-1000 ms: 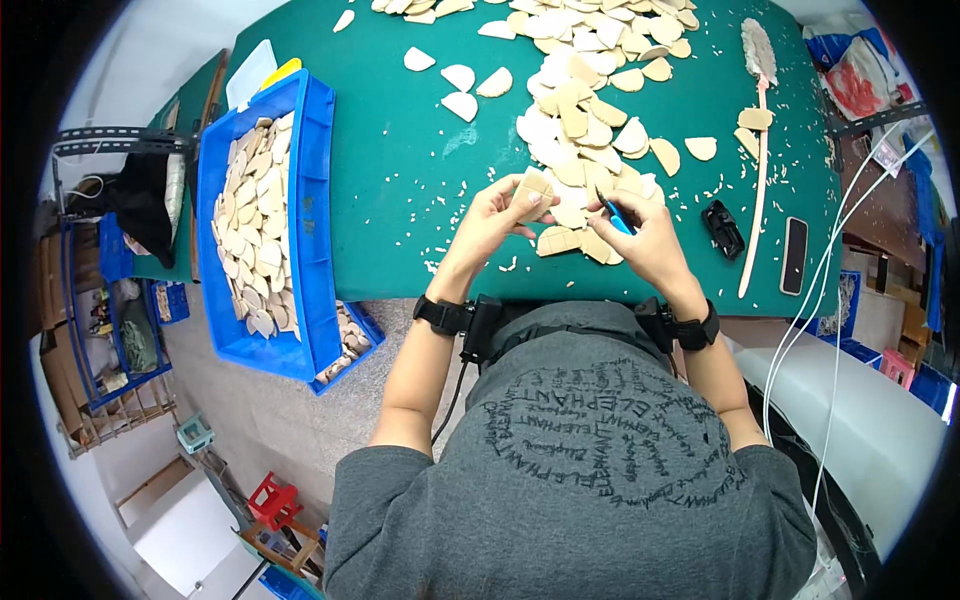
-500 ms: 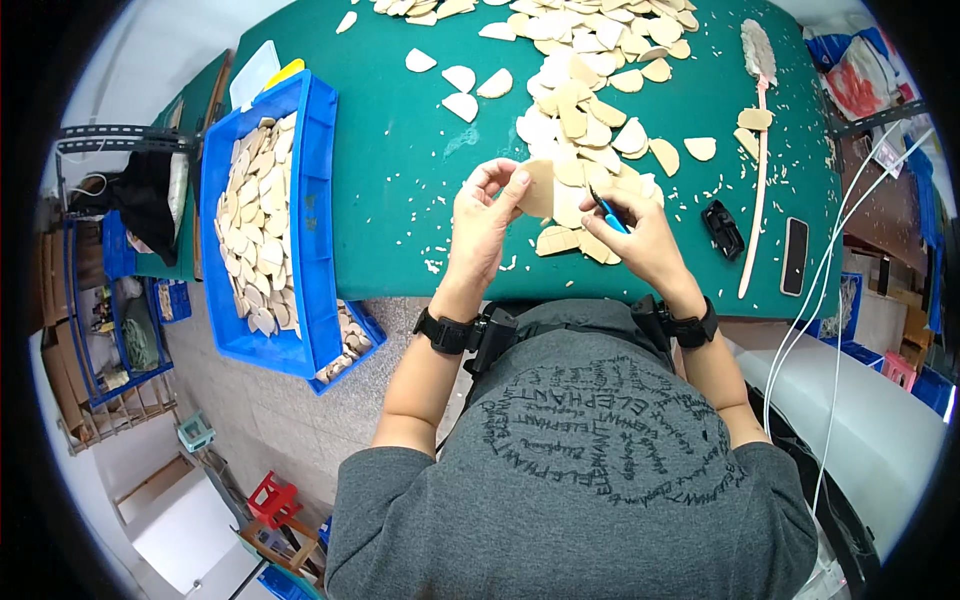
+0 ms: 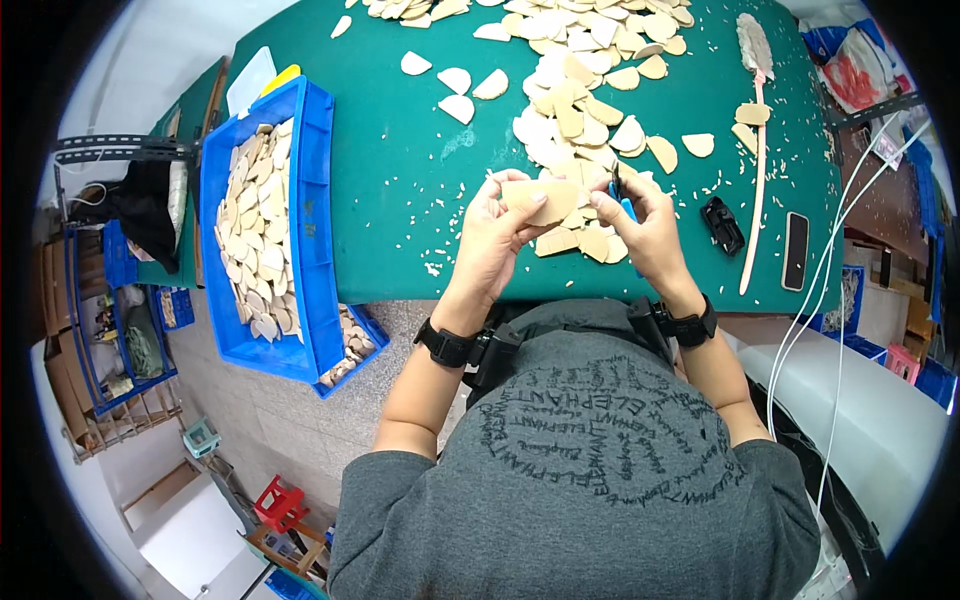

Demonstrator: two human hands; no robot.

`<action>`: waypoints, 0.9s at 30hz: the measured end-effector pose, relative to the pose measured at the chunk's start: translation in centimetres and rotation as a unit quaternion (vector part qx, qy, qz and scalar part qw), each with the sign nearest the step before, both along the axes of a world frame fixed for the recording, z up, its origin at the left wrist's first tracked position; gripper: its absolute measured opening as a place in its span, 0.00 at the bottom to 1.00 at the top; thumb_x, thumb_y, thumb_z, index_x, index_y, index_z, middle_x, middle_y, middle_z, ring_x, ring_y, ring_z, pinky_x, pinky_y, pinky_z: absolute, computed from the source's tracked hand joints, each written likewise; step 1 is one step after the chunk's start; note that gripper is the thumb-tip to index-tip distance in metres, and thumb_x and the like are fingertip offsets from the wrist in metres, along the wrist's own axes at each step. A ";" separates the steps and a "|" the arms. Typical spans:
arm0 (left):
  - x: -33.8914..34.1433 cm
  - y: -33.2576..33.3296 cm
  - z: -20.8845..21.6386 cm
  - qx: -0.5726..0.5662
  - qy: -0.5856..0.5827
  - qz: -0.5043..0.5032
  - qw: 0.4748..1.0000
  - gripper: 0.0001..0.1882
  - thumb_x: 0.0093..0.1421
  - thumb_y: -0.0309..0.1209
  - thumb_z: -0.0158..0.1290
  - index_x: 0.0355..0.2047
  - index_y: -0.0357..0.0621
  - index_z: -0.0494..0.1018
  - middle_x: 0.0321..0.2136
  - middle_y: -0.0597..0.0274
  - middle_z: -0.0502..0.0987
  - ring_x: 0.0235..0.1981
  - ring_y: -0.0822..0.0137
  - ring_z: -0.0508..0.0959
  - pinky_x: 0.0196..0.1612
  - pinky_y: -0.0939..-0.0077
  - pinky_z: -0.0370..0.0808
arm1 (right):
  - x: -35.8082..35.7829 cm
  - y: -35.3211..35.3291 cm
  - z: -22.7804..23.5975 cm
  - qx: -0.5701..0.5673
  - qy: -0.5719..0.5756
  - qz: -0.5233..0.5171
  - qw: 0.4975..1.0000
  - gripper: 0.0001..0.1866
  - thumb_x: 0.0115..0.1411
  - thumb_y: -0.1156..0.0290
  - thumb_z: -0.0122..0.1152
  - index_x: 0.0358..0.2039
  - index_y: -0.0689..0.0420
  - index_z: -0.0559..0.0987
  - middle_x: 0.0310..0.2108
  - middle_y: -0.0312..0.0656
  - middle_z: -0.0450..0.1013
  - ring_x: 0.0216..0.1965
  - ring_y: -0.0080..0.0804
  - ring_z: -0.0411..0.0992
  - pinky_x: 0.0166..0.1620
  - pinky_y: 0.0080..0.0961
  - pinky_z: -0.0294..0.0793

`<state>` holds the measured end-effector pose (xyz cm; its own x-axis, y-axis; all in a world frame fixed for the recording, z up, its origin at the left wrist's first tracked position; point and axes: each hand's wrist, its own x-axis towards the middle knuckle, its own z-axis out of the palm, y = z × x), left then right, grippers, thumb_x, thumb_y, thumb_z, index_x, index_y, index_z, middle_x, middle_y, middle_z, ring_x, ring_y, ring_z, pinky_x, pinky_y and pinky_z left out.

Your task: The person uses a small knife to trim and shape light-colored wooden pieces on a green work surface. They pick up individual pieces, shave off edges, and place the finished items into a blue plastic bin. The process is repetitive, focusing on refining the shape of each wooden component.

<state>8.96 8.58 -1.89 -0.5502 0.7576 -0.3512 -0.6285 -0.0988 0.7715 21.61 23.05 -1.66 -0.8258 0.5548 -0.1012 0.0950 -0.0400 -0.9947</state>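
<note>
Between its thumb and fingers, my left hand [image 3: 486, 240] grips a beige half-round piece [image 3: 550, 200], held level over the table's near part. Close on its right, my right hand [image 3: 655, 238] is closed round a small blue-handled tool [image 3: 628, 208] with a dark tip pointing away from me. The fingers hide much of the tool, so its exact kind does not show. Beyond both hands spreads a heap of similar half-round pieces [image 3: 575, 95]. Several more pieces [image 3: 590, 243] lie just under and between the hands.
On the left stands a blue crate [image 3: 318, 200] full of such pieces. A black object [image 3: 722, 226], a phone [image 3: 795, 252] and a long pink-handled brush [image 3: 757, 180] lie at right on the green table [image 3: 400, 220]. White cables [image 3: 828, 240] hang by its right edge.
My left hand has turned the beige piece from upright to level. My right hand has shifted slightly, and its tool now points more steeply away from me.
</note>
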 end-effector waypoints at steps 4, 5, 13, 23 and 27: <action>0.2 0.2 1.2 0.051 -0.012 0.029 0.998 0.14 0.59 0.26 0.53 0.43 0.42 0.62 0.45 0.51 0.73 0.44 0.64 0.77 0.45 0.69 0.80 | 0.3 -0.8 -0.3 0.046 -0.025 0.019 0.998 0.11 0.56 0.68 0.62 0.34 0.63 0.78 0.26 0.36 0.74 0.28 0.17 0.70 0.33 0.16 0.69; 0.3 0.3 1.3 0.055 -0.004 0.029 0.998 0.14 0.59 0.26 0.53 0.43 0.42 0.62 0.47 0.50 0.72 0.44 0.64 0.77 0.46 0.70 0.79 | 0.3 -0.9 -0.3 0.069 -0.029 0.023 0.997 0.11 0.55 0.69 0.62 0.34 0.63 0.78 0.26 0.36 0.74 0.28 0.18 0.70 0.33 0.16 0.70; 1.1 0.4 2.1 0.050 0.052 0.044 0.996 0.14 0.61 0.26 0.52 0.43 0.43 0.59 0.52 0.41 0.69 0.48 0.61 0.75 0.46 0.73 0.78 | -0.3 -1.0 1.0 0.149 -0.069 0.028 0.986 0.13 0.52 0.69 0.61 0.36 0.63 0.79 0.28 0.44 0.76 0.30 0.26 0.75 0.35 0.23 0.73; 2.0 0.7 1.8 0.063 0.071 0.074 0.993 0.16 0.60 0.25 0.54 0.43 0.43 0.58 0.48 0.45 0.72 0.47 0.65 0.75 0.47 0.75 0.76 | -0.6 -0.8 1.0 0.181 -0.041 0.025 0.982 0.11 0.52 0.68 0.61 0.33 0.62 0.79 0.26 0.43 0.76 0.27 0.26 0.74 0.33 0.22 0.72; 1.9 0.3 0.9 0.040 0.111 0.063 0.991 0.15 0.61 0.24 0.51 0.44 0.45 0.58 0.51 0.42 0.70 0.51 0.62 0.73 0.50 0.71 0.76 | -0.6 -0.7 1.1 0.192 -0.038 0.034 0.980 0.11 0.52 0.68 0.61 0.32 0.61 0.79 0.25 0.42 0.76 0.27 0.25 0.74 0.33 0.22 0.72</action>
